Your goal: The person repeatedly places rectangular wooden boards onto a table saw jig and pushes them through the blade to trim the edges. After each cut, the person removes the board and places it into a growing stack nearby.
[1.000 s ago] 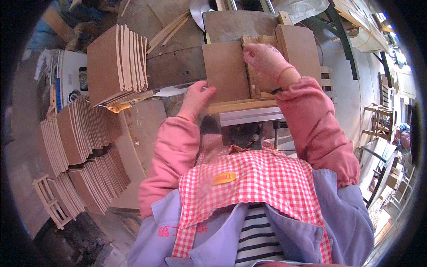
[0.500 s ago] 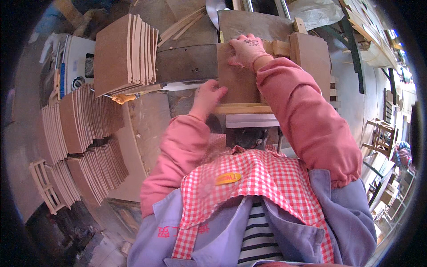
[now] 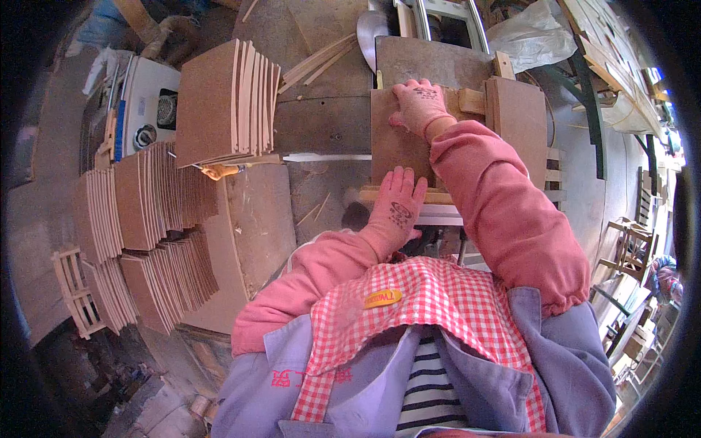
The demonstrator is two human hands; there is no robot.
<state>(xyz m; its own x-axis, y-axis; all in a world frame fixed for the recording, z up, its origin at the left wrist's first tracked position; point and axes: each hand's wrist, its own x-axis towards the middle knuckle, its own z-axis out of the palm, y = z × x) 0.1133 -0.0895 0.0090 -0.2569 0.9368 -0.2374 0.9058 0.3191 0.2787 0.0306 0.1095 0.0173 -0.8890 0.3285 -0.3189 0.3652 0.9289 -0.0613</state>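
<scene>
My right hand (image 3: 422,107), in a pink glove, lies with its fingers apart on a brown board (image 3: 400,150), fingertips at the board's far edge. This board rests on the metal work table. My left hand (image 3: 394,212), also gloved, is stretched out at the near edge of the board. Its fingers lie over a pale wooden strip (image 3: 371,195) running along that edge, and the fingertips touch the board. Beside my right hand sits a small wood block (image 3: 471,101). A stack of brown boards (image 3: 517,131) stands just right of it.
More board stacks stand at the left, one tall stack (image 3: 212,109) on the table and several (image 3: 157,197) lower down. Thin wood offcuts (image 3: 321,58) lie at the far side near a curved metal piece (image 3: 372,40). A green metal frame (image 3: 590,95) rises at the right.
My left hand has moved right and nearer to me, from the board's left side onto the strip and near edge, and flattened out. My right hand stays on the board.
</scene>
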